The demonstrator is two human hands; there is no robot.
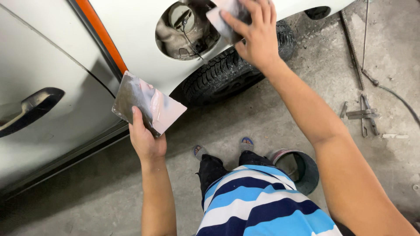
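The left hand (146, 142) grips a flat square metal board (146, 104) by its lower edge, thumb on top; its dull grey face carries a smear of glossy pinkish-white filler. The right hand (256, 32) presses a thin flat spreader (223, 19), fingers clamped on it, against the smooth white car panel (140, 39) beside the round open fuel filler recess (186, 28). Below sits 1 ribbed black tyre (223, 72) on rough grey concrete (271, 113).
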